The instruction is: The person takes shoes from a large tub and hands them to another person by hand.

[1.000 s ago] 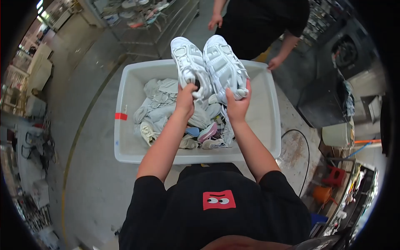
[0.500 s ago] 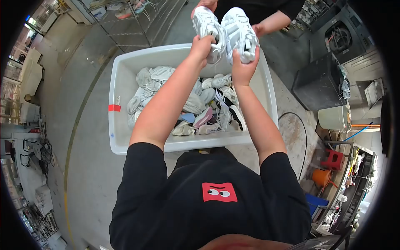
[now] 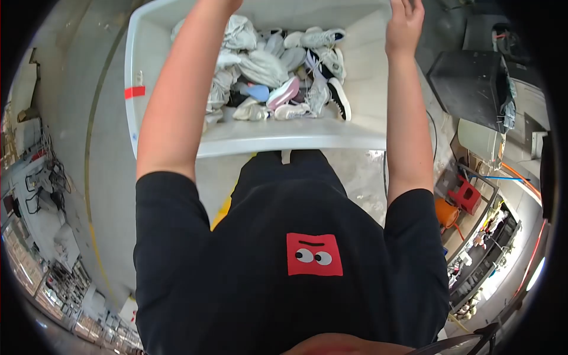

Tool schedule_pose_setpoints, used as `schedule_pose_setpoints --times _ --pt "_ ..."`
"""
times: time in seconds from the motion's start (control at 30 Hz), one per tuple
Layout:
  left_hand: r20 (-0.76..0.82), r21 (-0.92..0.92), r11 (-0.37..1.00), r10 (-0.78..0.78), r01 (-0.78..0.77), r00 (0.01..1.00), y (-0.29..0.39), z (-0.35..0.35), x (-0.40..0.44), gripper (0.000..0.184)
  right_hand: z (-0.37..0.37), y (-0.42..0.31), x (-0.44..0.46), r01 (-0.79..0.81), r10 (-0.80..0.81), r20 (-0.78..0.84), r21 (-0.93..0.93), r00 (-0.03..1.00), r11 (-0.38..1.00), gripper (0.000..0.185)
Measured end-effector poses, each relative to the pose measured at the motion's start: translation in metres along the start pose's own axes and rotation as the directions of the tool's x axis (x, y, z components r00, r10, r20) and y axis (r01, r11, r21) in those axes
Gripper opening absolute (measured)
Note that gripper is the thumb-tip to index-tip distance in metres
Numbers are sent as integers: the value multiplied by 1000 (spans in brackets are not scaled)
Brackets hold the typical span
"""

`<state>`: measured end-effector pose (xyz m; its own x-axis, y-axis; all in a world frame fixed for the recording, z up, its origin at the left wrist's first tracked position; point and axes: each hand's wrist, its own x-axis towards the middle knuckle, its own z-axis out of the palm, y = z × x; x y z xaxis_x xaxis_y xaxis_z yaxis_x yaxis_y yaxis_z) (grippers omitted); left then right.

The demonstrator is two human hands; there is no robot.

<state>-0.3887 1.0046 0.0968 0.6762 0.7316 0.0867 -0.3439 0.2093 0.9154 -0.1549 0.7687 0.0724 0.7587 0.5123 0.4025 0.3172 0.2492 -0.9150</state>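
The view has tipped down in the last half second; the pair of white sneakers that both hands held out, with a second person's hands at them, is now out of view, as is that person; whether the pair has changed hands cannot be told.

The left hand (image 3: 232, 5) is almost wholly cut off by the top edge, so its grip is hidden; the right hand (image 3: 405, 29) shows slightly parted fingers, tips cropped, nothing seen in it, though its hold stays uncertain.

Below lies a white tub (image 3: 266, 142) with pale crumpled bundles (image 3: 241, 32), a pink-and-white shoe (image 3: 283, 93) and a black shoe with a white sole (image 3: 338, 99); red tape (image 3: 135, 92) marks its left side; no brand or lettering is readable; the black shirt's red patch (image 3: 315, 254) shows cartoon eyes.
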Motion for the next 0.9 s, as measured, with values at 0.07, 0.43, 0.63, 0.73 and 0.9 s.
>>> schedule_pose_setpoints --times 0.07,0.43,0.63,0.73,0.9 --pt "-144 532 813 -188 236 972 -48 -60 -56 56 -40 70 -39 -99 116 56 -247 992 964 52" --pt "-677 725 26 -157 688 719 -264 -190 -395 30 -137 364 -326 -370 889 148 -870 434 326 60" --pt "-755 656 110 59 747 654 -291 -188 -401 40 -6 543 -296 -290 841 367 -819 398 495 84" --pt "-777 628 109 26 771 629 -291 -184 -395 38 71 616 -273 -89 659 520 -745 543 661 93" --pt "-739 672 67 0 737 674 -291 -184 -392 33 148 581 -238 161 833 505 -862 224 480 74"
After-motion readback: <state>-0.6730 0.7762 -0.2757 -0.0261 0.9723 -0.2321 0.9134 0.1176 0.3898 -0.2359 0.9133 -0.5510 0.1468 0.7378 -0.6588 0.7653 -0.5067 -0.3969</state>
